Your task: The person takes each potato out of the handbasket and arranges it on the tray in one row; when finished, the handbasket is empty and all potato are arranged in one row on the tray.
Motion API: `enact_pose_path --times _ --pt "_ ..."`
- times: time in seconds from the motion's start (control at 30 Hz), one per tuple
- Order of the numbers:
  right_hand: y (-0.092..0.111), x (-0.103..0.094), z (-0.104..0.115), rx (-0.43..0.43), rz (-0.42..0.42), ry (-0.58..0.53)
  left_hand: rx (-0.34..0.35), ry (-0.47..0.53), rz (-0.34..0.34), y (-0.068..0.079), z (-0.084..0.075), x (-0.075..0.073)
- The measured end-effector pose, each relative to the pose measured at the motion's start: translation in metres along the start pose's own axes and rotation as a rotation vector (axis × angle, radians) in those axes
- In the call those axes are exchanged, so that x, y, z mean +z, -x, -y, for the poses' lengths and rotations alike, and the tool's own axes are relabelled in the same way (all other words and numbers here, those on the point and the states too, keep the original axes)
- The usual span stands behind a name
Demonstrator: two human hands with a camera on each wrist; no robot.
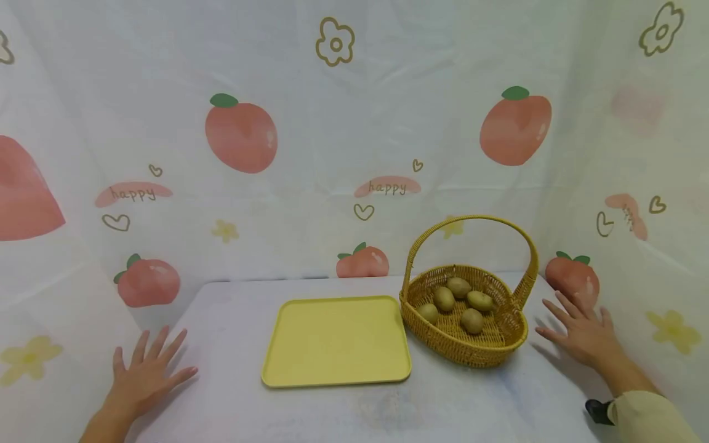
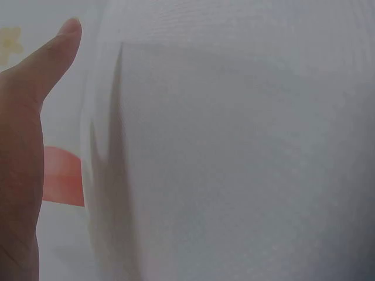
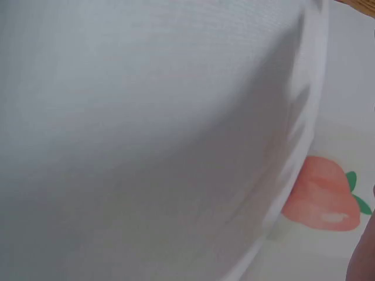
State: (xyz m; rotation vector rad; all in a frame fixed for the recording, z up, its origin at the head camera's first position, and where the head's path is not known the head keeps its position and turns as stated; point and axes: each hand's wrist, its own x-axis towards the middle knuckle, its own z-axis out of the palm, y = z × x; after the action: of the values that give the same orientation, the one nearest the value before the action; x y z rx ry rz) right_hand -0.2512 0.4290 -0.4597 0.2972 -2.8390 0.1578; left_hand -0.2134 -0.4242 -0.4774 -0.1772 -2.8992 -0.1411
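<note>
My left hand (image 1: 141, 381) is held over the left side of the table, fingers spread and holding nothing. In the left wrist view its thumb (image 2: 55, 58) stands out against the white cloth. To the right of the wicker basket (image 1: 465, 354) is my right hand (image 1: 589, 335), also with fingers spread and nothing held. Only a sliver of that hand (image 3: 364, 249) enters the right wrist view. The golden basket has a tall arched handle, and several brownish-green potatoes (image 1: 444, 299) lie inside it. Left of the basket, a yellow rectangular tray (image 1: 338, 341) lies flat, bare of objects.
A white cloth covers the table (image 1: 232, 314). White curtains (image 1: 310, 111) printed with peaches, flowers and hearts stand behind it and along both sides. The basket sits close to the tray's right edge, its handle rising high above the table. A black band (image 1: 599, 411) shows by the right sleeve.
</note>
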Motion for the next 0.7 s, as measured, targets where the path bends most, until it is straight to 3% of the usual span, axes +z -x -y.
enact_pose_path --times 0.3,0.53,0.7 --pt "0.015 -0.005 0.001 -0.081 -0.186 -0.01 0.003 0.008 -0.002 0.003 -0.004 -0.002" --pt "0.019 -0.016 0.023 -0.255 -0.474 -0.187 0.079 -0.01 -0.137 0.002 -0.016 -0.006" --pt "0.014 -0.022 0.046 -0.326 -0.59 -0.274 0.143 0.014 -0.239 -0.005 -0.032 -0.014"
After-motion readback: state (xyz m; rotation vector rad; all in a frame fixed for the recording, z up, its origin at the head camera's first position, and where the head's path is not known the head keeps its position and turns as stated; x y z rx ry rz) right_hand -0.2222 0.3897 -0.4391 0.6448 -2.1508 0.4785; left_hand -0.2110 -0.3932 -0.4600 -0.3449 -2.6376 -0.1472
